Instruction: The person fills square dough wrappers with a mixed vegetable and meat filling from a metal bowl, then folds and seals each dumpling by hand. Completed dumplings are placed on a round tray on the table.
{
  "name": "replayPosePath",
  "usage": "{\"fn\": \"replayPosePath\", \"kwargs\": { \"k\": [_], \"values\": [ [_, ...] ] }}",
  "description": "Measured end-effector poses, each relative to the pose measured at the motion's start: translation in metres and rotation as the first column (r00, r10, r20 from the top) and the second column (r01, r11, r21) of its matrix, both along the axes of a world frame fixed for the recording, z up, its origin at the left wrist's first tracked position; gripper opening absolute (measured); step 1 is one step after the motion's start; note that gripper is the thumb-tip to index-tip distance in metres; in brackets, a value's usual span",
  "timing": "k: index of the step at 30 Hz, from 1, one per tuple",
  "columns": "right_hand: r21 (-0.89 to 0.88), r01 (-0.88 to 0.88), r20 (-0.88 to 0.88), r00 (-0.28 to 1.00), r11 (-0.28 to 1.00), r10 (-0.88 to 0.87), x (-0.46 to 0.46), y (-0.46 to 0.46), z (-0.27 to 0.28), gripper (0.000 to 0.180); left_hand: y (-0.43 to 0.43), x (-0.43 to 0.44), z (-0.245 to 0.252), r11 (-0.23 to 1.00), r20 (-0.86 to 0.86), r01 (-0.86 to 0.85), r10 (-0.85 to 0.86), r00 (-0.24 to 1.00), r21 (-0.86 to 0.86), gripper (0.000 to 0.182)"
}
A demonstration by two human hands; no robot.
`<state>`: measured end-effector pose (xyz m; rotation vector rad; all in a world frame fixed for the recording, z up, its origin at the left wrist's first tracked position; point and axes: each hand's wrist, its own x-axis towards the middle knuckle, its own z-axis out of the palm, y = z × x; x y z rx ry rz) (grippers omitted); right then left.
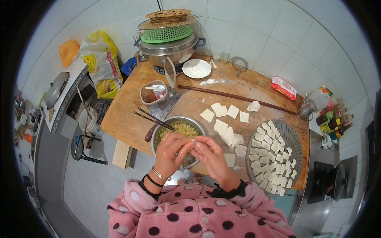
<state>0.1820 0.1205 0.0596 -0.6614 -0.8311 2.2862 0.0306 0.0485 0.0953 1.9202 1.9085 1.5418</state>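
Observation:
My left hand (172, 151) and my right hand (209, 156) meet over the near side of a steel bowl (203, 128) of chopped filling, fingertips pinched together on a small piece of pale dough, mostly hidden by the fingers. Chopsticks (151, 118) lean in the bowl, over its left rim. Loose square dough wrappers (221, 110) lie on the wooden table (131, 98) right of the bowl, several of them overlapping. At the right, a round grey slotted tray (293, 139) bears many folded dumplings (268, 157) in rows.
A long wooden rolling pin (238, 98) lies across the table behind the wrappers. Beyond are a plate of flour (196, 68), a lidded steel pot (169, 49) and a strainer (239, 63). An open plastic container (154, 96) stands left, and a dark-handled knife (151, 132) lies by the bowl.

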Motion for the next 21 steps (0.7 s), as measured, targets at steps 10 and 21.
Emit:
{"fn": "replayPosePath", "kwargs": {
  "k": [10, 21],
  "values": [
    [0.483, -0.089, 0.175, 0.985, 0.871, 0.003, -0.001, 0.003, 0.000, 0.055, -0.002, -0.007, 0.013, 0.991, 0.133, 0.061, -0.044, 0.990, -0.123, 0.035],
    [0.745, -0.105, 0.283, 0.944, 0.659, -0.169, -0.002, 0.002, 0.001, 0.055, 0.006, -0.026, 0.014, 0.951, 0.055, 0.262, -0.256, 0.965, -0.166, 0.016]
  ]
}}
